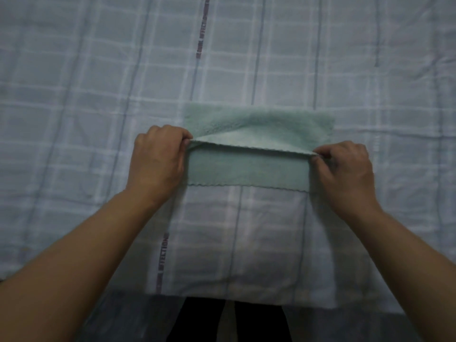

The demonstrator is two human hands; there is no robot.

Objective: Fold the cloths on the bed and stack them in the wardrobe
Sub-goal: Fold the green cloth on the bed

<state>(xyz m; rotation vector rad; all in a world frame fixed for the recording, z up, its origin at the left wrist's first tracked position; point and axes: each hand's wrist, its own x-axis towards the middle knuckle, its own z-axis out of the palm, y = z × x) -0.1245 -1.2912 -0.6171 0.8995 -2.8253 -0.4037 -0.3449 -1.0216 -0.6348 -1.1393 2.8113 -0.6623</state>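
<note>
Pinching fluffy green cloth (259, 124), both hands (158, 159) (345, 169) fold it.

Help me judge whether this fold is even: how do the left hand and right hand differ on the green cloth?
The left hand holds its corner farther up the bed than the right hand, so the lifted edge slants. The left hand is at the left side of the green cloth, the right hand at its right side. Both pinch the same lifted edge.

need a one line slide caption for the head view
Left hand and right hand each pinch a corner of a green cloth, folding its edge across on the checked bed sheet.
</note>
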